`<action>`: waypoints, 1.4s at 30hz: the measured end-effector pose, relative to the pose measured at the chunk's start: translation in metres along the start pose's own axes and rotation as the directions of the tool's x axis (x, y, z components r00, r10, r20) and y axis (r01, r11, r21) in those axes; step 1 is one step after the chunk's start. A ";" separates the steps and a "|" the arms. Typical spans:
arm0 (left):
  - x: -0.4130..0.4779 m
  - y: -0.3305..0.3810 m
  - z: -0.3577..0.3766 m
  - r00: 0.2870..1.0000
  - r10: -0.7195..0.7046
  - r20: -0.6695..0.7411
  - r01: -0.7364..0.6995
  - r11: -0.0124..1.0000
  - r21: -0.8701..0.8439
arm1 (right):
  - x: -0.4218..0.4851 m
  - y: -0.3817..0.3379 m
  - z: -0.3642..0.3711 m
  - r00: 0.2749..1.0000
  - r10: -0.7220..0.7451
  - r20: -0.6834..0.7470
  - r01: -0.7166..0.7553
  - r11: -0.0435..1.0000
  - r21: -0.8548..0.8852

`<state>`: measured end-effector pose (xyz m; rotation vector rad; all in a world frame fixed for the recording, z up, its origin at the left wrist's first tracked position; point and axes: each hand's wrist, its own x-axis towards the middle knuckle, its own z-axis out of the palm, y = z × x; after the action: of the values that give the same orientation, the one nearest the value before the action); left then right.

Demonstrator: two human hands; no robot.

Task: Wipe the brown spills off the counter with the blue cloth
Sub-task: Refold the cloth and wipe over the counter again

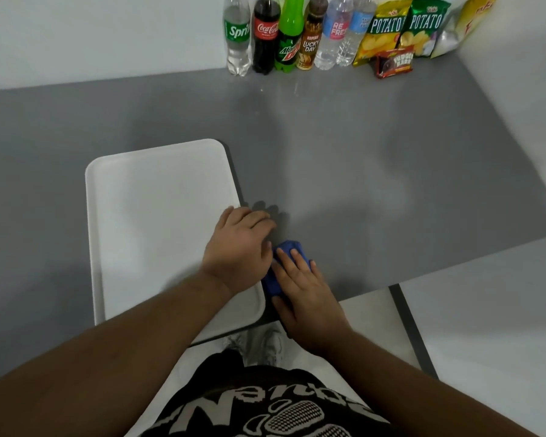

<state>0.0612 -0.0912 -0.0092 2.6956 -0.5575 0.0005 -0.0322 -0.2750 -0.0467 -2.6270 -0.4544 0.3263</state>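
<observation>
Grey desk (pixel 360 159) fills the view, backed by a white wall. Near the front edge, the right hand (pixel 303 294) presses the blue cloth (pixel 289 247) flat, fingers spread over it, the grip closed on nothing but bearing down. Just left of that grip, the left hand (pixel 238 247) rests open, palm down, on the white tray (pixel 158 222) edge. Bottles (pixel 267 36) and snack bags (pixel 404 26) stand far beyond the grip, against the wall.
</observation>
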 end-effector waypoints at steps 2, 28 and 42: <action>0.013 0.015 -0.005 0.988 -0.013 0.151 0.011 1.000 0.011 | -0.004 0.004 -0.011 0.994 0.049 -0.096 -0.036 0.991 0.130; -0.088 -0.042 -0.087 0.667 -0.533 0.520 0.653 0.082 -0.753 | 0.042 -0.029 -0.085 0.971 0.212 0.112 -0.237 0.783 0.575; -0.147 -0.082 -0.060 0.913 -0.395 0.107 0.403 0.913 -0.068 | 0.041 -0.070 -0.023 0.980 0.124 -0.154 -0.117 0.992 0.053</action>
<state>-0.0384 0.0562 0.0044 2.6812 -0.0190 -0.2537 -0.0061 -0.2104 0.0002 -2.6181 -0.2338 0.1626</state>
